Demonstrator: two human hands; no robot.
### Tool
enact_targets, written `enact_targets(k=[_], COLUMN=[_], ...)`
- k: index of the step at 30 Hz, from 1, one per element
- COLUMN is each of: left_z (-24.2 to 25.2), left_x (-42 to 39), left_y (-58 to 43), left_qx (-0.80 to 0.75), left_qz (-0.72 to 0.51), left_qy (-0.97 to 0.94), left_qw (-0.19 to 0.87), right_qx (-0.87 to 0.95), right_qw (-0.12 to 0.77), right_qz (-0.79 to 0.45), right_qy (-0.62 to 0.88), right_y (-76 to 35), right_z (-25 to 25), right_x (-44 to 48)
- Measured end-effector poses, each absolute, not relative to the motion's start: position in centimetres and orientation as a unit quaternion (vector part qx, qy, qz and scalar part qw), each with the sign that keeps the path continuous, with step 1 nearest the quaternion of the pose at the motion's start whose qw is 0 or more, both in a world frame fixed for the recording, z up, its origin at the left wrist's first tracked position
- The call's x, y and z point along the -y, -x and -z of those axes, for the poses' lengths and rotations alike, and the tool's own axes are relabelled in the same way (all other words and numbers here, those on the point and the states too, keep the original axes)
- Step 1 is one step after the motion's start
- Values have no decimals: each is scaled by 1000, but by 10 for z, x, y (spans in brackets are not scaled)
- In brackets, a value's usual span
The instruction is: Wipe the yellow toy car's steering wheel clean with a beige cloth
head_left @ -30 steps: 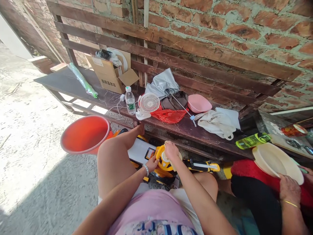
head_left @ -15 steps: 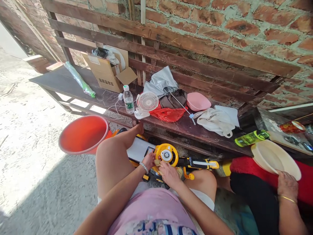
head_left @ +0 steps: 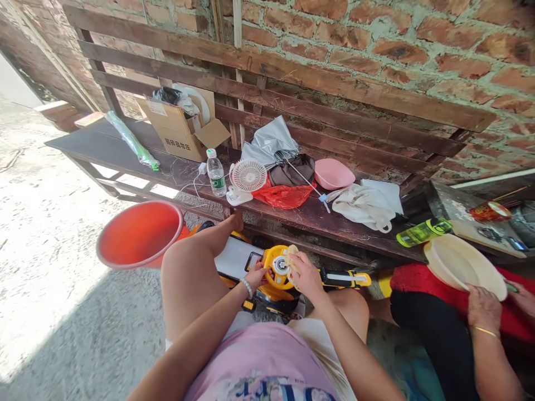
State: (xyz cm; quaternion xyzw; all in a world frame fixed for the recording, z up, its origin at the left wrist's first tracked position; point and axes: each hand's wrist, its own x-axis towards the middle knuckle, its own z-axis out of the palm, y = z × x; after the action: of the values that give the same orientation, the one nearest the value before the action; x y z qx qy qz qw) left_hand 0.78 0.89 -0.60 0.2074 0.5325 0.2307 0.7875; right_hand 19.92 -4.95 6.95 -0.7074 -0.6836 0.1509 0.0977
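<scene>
A yellow toy steering wheel [head_left: 270,258] with a white and grey hub sits on a ride-on toy car [head_left: 234,257] between my knees. My left hand [head_left: 256,277], a beaded bracelet at its wrist, is closed on the near left part of the rim. In my right hand [head_left: 308,277] is a bunched pale yellow cloth [head_left: 291,255], pressed against the right side of the wheel. Part of the rim is hidden under that cloth and hand.
An orange-red tub [head_left: 140,234] stands left. Along the wooden bench [head_left: 175,170] are a cardboard box [head_left: 178,131], water bottle [head_left: 216,177], small fan [head_left: 248,175], red bag [head_left: 284,196] and pink basin [head_left: 333,174]. At right, another person's hand [head_left: 485,306] holds a cream basin [head_left: 463,264].
My right hand has moved up and right with the cloth, from beside my left hand onto the wheel's right side. My left hand now grips the rim. The other person's second hand has appeared.
</scene>
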Motion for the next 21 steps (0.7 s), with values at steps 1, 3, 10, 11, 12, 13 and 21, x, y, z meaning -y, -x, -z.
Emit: enact_targets(k=[1,3,10,11,12,13,21], left_z=[6,4,-7,-7,-8,-7,-7], left_x=[-8,-8,-6,-6,-6,-6,-4], left_y=[-8,-7,-6,-7,-7,-7,-10], left_qx=[-531,-527,-544,-543,-542,-541,-556], left_qz=[-231,-227,-193,-193,-193,-196,-201], left_qy=[-219,-238,-265,-266,-267,-265,-255], left_qw=[785,783,772,773,773,774,765], right_qx=[699,702,648,641,638,638,694], right_qw=[68,7,-49,-51,-55,-61,-18], right_qz=[-164,-192,-178,-170,-165,-161,-213], right_qy=[693,686,739,746,750,750,688], right_y=[-196,-188,-178,-177,-176,-174,-148], right_z=[-73,-77,-65,-63,-61,-61,-56], right_x=[37,19,27,34,41,47,74])
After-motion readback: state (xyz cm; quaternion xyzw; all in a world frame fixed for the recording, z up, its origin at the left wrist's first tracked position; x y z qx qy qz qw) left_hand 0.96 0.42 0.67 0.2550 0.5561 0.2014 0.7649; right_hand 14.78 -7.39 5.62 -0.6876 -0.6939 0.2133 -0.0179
